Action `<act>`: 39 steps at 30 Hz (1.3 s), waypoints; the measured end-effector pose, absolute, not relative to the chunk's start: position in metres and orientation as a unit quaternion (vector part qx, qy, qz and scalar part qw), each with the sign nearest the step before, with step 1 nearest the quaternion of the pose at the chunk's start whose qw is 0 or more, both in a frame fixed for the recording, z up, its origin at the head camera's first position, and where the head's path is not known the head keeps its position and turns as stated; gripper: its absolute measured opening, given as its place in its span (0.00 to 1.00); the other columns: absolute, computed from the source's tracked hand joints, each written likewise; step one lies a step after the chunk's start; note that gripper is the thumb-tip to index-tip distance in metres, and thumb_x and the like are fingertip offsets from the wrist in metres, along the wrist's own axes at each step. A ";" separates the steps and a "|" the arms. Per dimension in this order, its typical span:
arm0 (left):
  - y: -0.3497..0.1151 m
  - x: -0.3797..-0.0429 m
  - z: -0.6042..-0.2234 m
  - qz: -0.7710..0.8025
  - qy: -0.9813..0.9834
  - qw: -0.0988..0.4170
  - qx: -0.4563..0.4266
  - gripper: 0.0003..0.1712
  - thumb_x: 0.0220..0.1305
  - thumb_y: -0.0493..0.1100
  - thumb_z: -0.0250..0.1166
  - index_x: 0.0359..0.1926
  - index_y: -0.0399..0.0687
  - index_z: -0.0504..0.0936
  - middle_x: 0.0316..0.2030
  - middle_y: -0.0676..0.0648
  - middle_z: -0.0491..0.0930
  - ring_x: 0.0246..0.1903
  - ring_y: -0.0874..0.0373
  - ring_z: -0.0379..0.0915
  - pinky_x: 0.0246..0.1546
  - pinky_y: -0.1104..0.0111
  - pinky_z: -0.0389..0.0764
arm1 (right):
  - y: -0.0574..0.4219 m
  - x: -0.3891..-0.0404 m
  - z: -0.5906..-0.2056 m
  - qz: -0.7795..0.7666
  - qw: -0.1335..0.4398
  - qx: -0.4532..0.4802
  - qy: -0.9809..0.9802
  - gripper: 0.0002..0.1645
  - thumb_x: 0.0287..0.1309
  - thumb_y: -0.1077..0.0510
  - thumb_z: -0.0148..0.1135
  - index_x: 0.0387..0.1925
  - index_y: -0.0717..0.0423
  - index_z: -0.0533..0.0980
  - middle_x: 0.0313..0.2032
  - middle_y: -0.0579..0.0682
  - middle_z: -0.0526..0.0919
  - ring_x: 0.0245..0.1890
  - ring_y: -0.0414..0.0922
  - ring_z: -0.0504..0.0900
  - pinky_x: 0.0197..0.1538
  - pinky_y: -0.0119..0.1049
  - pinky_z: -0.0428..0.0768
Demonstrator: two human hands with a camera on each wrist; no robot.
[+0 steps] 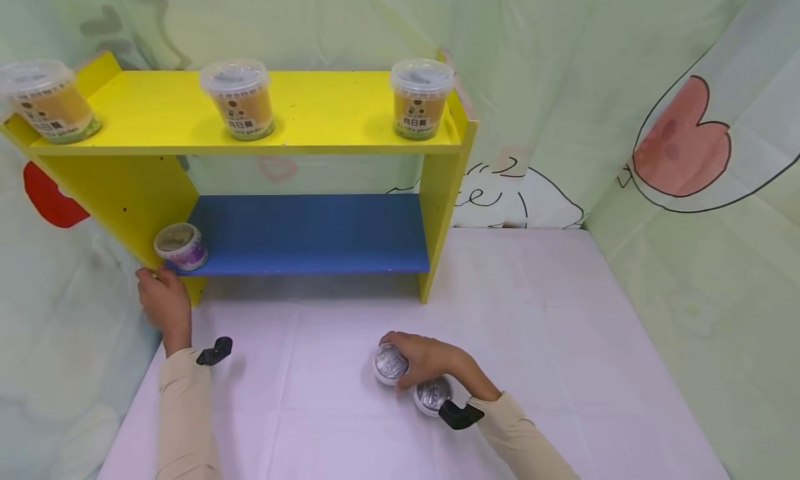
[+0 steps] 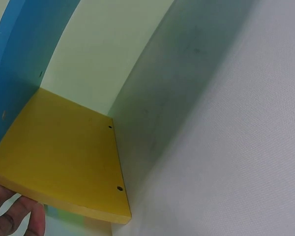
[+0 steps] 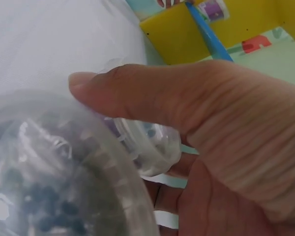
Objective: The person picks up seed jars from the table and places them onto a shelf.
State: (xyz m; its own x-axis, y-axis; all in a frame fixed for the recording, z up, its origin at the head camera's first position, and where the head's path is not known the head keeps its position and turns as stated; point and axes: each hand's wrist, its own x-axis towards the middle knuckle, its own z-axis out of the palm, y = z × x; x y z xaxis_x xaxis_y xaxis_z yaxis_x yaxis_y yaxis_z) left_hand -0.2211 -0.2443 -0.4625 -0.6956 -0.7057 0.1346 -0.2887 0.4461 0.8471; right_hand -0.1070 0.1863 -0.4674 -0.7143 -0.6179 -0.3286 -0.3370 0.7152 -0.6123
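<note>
Down at the left front of a yellow and blue shelf unit [image 1: 442, 209], my left hand [image 1: 167, 305] grips the edge of the yellow side panel [image 2: 59, 152], its fingers bent at that edge. A small tub with a purple label [image 1: 187, 254] sits just above it on the left end of the blue board [image 1: 306, 233]. On the table, my right hand [image 1: 432, 358] holds a small round tub [image 1: 390, 363] between thumb and fingers. Close beside it, under the wrist, stands a second clear-lidded tub [image 1: 432, 394], large in the right wrist view.
Along the yellow top board [image 1: 325, 108] stand three lidded cups: a left cup [image 1: 59, 112], a middle cup [image 1: 244, 112] and a right cup [image 1: 420, 112]. A pale cloth [image 1: 325, 424] covers the table. Printed curtains [image 1: 562, 84] hang behind and at the sides.
</note>
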 end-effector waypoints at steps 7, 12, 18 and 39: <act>-0.243 -0.222 -0.462 -0.426 -0.816 0.240 0.310 0.30 0.75 0.56 0.36 0.63 0.36 0.62 0.54 0.31 0.70 0.52 0.35 0.69 0.54 0.47 0.69 | 0.190 -0.110 -0.473 -0.298 0.274 -0.278 0.871 0.46 0.46 0.57 0.75 0.65 0.56 0.62 0.56 0.51 0.76 0.57 0.45 0.75 0.60 0.39 0.73; -0.244 -0.222 -0.462 -0.425 -0.816 0.243 0.309 0.30 0.75 0.55 0.37 0.62 0.35 0.62 0.53 0.30 0.70 0.52 0.34 0.69 0.54 0.45 0.68 | 0.192 -0.109 -0.474 -0.306 0.278 -0.276 0.868 0.46 0.47 0.57 0.75 0.65 0.55 0.61 0.57 0.52 0.75 0.57 0.46 0.75 0.60 0.40 0.73; -0.244 -0.222 -0.464 -0.423 -0.816 0.244 0.307 0.29 0.75 0.54 0.37 0.62 0.35 0.62 0.53 0.30 0.70 0.52 0.35 0.69 0.52 0.46 0.68 | 0.191 -0.109 -0.474 -0.303 0.270 -0.269 0.874 0.45 0.45 0.56 0.76 0.63 0.55 0.62 0.55 0.51 0.77 0.54 0.45 0.76 0.58 0.40 0.75; -0.242 -0.220 -0.460 -0.429 -0.817 0.235 0.306 0.30 0.75 0.55 0.36 0.63 0.36 0.62 0.53 0.32 0.69 0.51 0.37 0.68 0.52 0.49 0.68 | 0.189 -0.119 -0.438 -0.364 0.139 -0.268 0.881 0.47 0.47 0.43 0.74 0.64 0.56 0.63 0.55 0.49 0.75 0.55 0.44 0.74 0.59 0.44 0.75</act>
State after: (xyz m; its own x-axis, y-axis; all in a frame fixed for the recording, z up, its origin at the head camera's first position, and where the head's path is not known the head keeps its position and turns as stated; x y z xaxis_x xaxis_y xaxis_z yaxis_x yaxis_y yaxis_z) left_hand -0.2201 -0.2418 -0.4596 -0.7020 -0.7017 0.1216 -0.2985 0.4450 0.8443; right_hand -0.1192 0.1891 -0.4380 -0.8183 -0.5727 -0.0491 -0.3706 0.5910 -0.7165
